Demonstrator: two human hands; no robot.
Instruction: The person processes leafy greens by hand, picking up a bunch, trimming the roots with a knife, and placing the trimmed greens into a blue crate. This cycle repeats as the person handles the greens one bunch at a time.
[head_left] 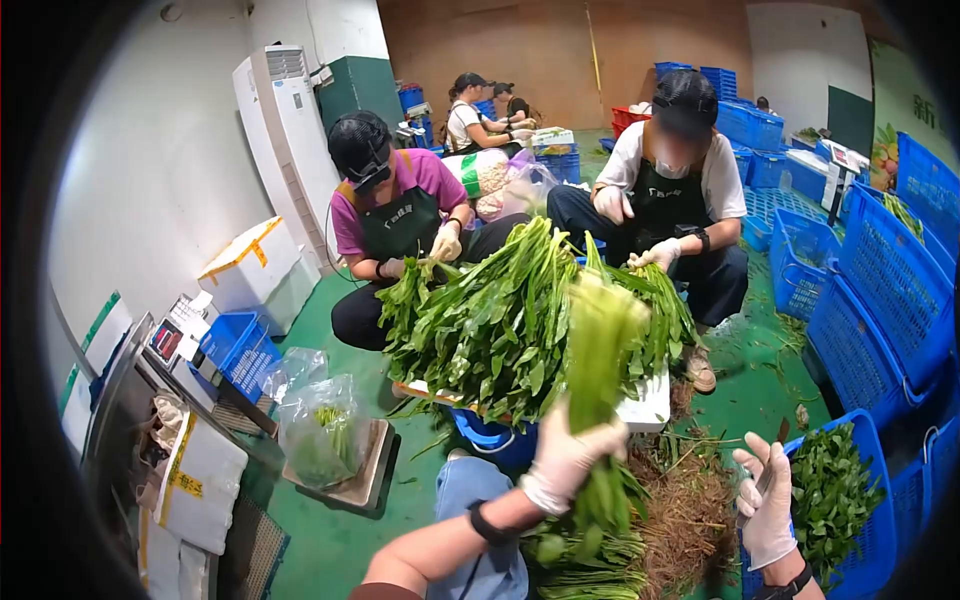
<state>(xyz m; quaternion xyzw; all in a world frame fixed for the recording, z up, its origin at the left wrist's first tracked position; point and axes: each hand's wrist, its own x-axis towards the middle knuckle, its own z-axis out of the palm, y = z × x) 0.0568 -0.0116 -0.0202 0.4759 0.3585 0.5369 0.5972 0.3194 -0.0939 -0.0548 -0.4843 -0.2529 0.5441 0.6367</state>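
Green leafy bunch [597, 370] is sitting at 5 o'clock, blurring, with the left hand [573, 458] clenching round it; greens are sticking out above and below the glove. Right hand [766, 500] is hovering at 4 o'clock, fingers curling; can't tell if it's gripping anything. Containers: blue crate [872, 567] at 4, just beside the right hand, is holding loose dark-green leaves. White foam slab [652, 400] near centre is carrying a big heap of long greens [490, 330], leaves spilling over its edge; blue tub [490, 435] is sitting under it at 6. Clear bag [308, 435] at 8 is holding some greens and resting on a scale [374, 464]. Small blue basket [245, 357] at 9 is standing near a taped white foam box [250, 272]; can't tell contents of either. Co-workers at 11 [400, 210] and 2 [670, 200] are crouching at the heap
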